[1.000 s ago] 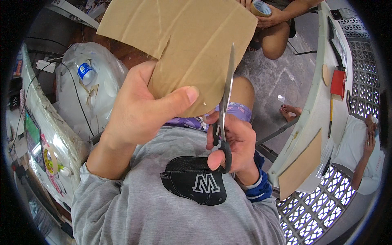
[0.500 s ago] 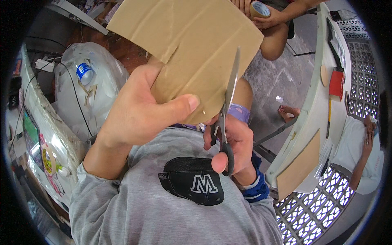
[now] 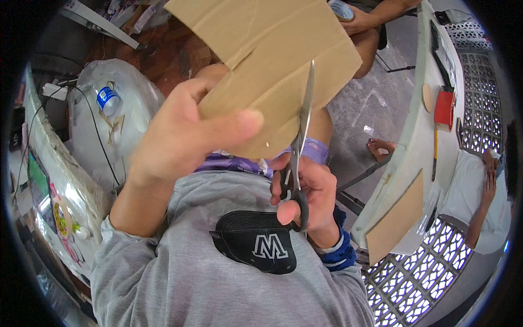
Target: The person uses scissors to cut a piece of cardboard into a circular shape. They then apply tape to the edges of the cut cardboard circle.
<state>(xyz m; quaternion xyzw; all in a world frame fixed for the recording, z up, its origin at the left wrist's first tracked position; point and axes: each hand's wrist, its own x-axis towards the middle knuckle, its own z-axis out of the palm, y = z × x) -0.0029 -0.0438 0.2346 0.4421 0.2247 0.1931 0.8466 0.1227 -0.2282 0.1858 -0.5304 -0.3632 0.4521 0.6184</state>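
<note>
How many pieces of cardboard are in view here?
2 clear ones. One large cardboard sheet is held up in the left hand while the scissors in the right hand cut it. A second cardboard piece leans on the white table at right. Others may be hidden.

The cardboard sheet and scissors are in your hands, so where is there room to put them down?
The grey floor between your knee and the white table is bare. The table's near end has a free strip beside the cardboard piece; farther up it is crowded by a red box and pencil. Left of the left hand, the plastic bag fills the space.
</note>
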